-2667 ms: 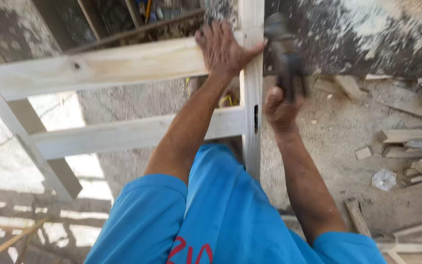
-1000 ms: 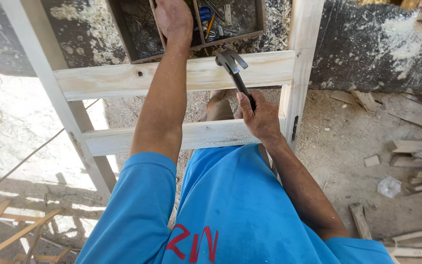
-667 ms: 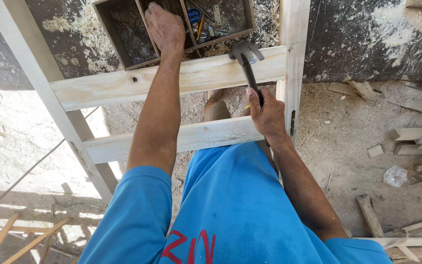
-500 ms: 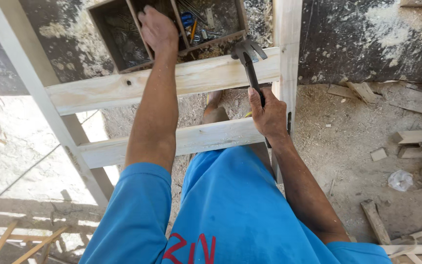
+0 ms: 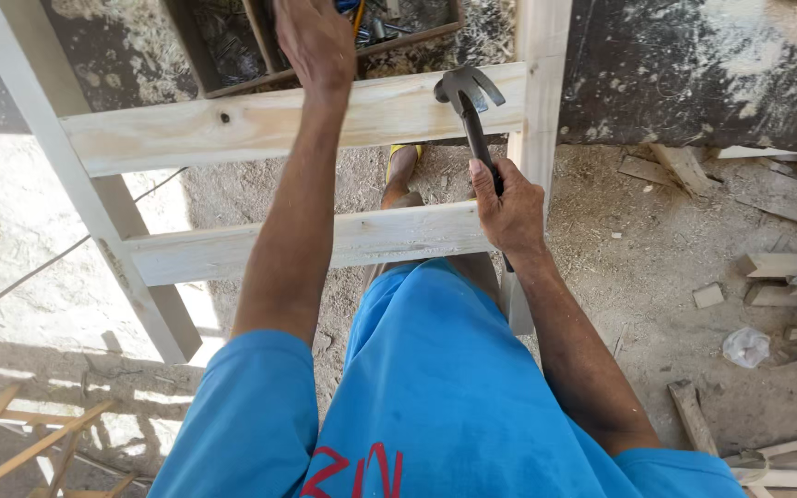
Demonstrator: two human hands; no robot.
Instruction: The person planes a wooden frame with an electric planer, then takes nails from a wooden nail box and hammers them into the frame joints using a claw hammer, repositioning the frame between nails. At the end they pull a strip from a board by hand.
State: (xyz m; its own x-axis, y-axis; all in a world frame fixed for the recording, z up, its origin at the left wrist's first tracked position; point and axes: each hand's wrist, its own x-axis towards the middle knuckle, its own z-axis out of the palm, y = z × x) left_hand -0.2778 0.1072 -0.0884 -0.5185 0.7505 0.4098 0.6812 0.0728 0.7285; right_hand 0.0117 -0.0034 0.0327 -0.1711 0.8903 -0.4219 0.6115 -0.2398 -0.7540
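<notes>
Pale timber frame (image 5: 269, 124) before us: our right hand (image 5: 509, 207) grips the hammer (image 5: 469, 101); our left hand (image 5: 315, 41) reaches into the toolbox (image 5: 223, 55), grip indiscernible.

We're in a bright blue short-sleeved shirt (image 5: 260, 415), sleeves ending above the elbows, so both forearms are bare. There's some red lettering on the front, low down near the bottom edge of the view, only partly visible. Blue shorts (image 5: 445, 360) in the same shade, pretty loose and a bit creased. No gloves, no watch or rings that we can see on the left hand (image 5: 314, 39) or the right hand (image 5: 509, 207). One foot (image 5: 402, 171) shows further down, in what looks like a yellow sandal.
</notes>
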